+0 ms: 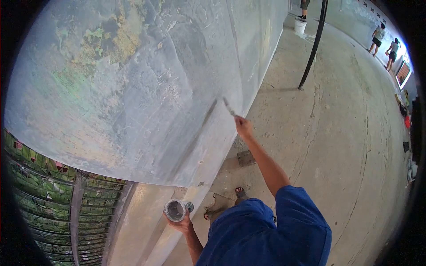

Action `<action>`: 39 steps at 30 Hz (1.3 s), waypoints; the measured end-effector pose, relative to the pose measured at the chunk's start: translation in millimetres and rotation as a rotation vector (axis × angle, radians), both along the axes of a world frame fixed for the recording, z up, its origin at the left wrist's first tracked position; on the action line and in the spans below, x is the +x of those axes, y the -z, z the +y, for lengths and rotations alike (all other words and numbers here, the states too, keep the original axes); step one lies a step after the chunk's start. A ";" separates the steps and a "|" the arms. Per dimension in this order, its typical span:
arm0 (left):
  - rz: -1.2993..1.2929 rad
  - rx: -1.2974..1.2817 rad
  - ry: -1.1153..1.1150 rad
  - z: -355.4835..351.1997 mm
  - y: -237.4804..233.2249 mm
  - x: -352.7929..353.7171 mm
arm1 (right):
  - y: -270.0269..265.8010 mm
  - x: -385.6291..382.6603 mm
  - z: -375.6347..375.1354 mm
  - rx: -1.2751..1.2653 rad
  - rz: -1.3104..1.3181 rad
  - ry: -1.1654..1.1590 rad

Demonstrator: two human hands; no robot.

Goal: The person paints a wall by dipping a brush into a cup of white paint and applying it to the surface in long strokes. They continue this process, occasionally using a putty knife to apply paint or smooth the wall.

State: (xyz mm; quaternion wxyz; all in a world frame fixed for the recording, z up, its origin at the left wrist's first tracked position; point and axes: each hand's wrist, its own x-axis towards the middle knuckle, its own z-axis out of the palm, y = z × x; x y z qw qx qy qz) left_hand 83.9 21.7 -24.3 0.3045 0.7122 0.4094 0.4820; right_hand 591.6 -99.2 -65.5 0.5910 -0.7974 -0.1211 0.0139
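My right hand (243,127) is closed around the handle of a slim paintbrush (229,107), arm stretched forward. The brush's dark tip is close to the grey, patchy wall (191,75), and a long shadow falls on the wall beside it. Lower down, my left hand (181,224) grips a round paint tub (175,212) from below and the side. Grey paint coats the inside of the tub, and its open top faces up. A small dark greenish piece (190,207) sticks out at the tub's right rim.
A barred opening (66,208) with greenery behind lies at lower left. On the concrete floor (337,133), a dark flat block (246,158) sits by the wall base. Beyond stand a thin black pole (314,48), a white bucket (300,26) and people (377,40) farther off.
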 end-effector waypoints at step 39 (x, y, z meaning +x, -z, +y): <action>-0.601 -0.242 0.116 -286.3 12.4 -121.4 | 155.6 -366.8 -247.2 -0.305 0.389 -1.026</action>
